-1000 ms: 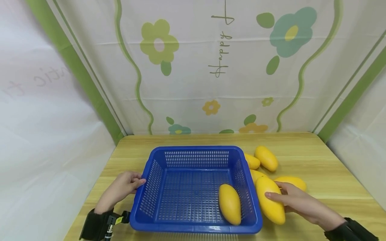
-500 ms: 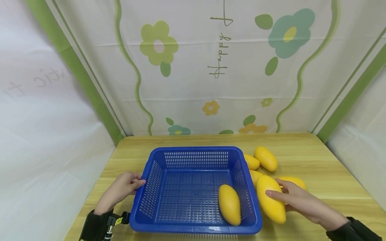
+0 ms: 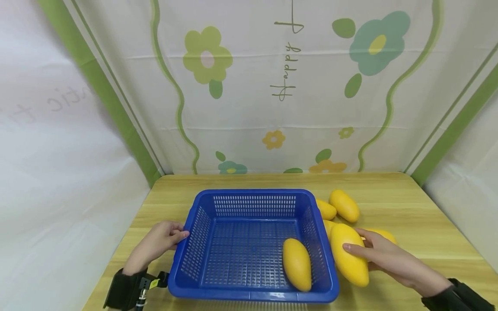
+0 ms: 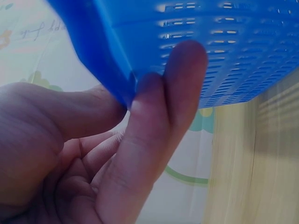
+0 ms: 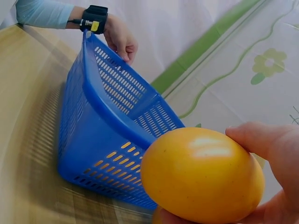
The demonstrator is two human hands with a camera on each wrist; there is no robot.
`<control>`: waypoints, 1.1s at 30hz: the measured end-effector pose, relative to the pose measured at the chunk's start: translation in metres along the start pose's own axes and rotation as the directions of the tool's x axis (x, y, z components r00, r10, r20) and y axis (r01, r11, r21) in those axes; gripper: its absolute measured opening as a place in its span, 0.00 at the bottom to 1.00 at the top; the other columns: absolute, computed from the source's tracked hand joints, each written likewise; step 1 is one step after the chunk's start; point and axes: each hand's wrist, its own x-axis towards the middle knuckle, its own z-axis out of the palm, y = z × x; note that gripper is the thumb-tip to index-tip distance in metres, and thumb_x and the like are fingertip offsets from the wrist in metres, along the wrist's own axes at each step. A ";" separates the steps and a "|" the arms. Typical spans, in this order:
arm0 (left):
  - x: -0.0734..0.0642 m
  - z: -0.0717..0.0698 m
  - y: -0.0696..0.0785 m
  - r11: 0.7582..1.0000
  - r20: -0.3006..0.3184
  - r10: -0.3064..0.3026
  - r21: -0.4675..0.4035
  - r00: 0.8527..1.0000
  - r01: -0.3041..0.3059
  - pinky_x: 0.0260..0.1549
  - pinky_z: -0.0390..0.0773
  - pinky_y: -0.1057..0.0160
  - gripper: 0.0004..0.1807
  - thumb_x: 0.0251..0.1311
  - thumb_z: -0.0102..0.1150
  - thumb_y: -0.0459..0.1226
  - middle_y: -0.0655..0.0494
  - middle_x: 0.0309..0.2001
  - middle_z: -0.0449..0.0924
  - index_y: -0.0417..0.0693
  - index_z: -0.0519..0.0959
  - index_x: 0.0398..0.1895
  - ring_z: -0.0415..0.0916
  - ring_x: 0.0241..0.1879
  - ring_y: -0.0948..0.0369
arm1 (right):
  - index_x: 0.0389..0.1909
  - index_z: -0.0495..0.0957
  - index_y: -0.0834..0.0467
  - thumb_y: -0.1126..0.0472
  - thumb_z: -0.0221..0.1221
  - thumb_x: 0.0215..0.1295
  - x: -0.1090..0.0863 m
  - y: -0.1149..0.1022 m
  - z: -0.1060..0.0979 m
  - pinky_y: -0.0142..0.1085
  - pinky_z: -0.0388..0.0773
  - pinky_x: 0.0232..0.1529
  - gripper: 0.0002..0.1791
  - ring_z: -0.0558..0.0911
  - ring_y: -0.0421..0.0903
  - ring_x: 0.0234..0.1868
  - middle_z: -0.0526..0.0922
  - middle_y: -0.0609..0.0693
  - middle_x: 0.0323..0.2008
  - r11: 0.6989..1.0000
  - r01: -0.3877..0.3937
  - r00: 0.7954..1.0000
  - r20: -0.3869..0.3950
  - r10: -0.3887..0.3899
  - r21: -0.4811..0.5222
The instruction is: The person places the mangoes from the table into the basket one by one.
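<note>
Right hand (image 3: 391, 260) clamped on smooth yellow oval mango (image 3: 347, 262); left hand (image 3: 159, 239) pinches rim of blue plastic basket (image 3: 253, 295). Mango could slip, skin looks slick; near basket side, might bump.

Blue basket (image 3: 253, 295), yellow mangoes (image 3: 350, 259), yellowish wood-grained table (image 3: 422, 229), white cloth (image 3: 241, 108) with green, teal, orange flowers (image 3: 219, 58)

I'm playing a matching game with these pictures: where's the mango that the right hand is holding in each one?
Head: the held mango is low, right of centre, in the right hand.
Left wrist: not in it.
Right wrist: big, at the bottom, right of centre.
Shared landmark: the blue basket shows in all three.
</note>
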 end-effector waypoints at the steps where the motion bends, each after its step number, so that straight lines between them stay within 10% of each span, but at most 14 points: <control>1: -0.001 0.000 0.001 1.000 -0.001 -0.002 -0.002 1.000 0.002 0.37 0.88 0.59 0.15 0.73 0.52 0.36 0.49 0.36 0.87 0.30 0.80 0.49 0.87 0.37 0.56 | 0.73 0.39 0.79 0.51 0.49 0.77 0.000 -0.001 0.000 0.44 0.84 0.48 0.44 0.82 0.49 0.50 0.76 0.63 0.59 1.000 0.001 1.000 -0.004 -0.001 -0.005; 33: -0.002 0.003 0.005 0.999 -0.039 0.023 0.032 0.999 -0.022 0.35 0.88 0.59 0.12 0.73 0.53 0.36 0.50 0.33 0.86 0.34 0.82 0.43 0.86 0.33 0.58 | 0.78 0.37 0.63 0.54 0.53 0.76 0.008 -0.036 0.009 0.42 0.85 0.47 0.43 0.83 0.50 0.47 0.66 0.69 0.63 0.996 0.087 0.996 -0.010 -0.087 0.000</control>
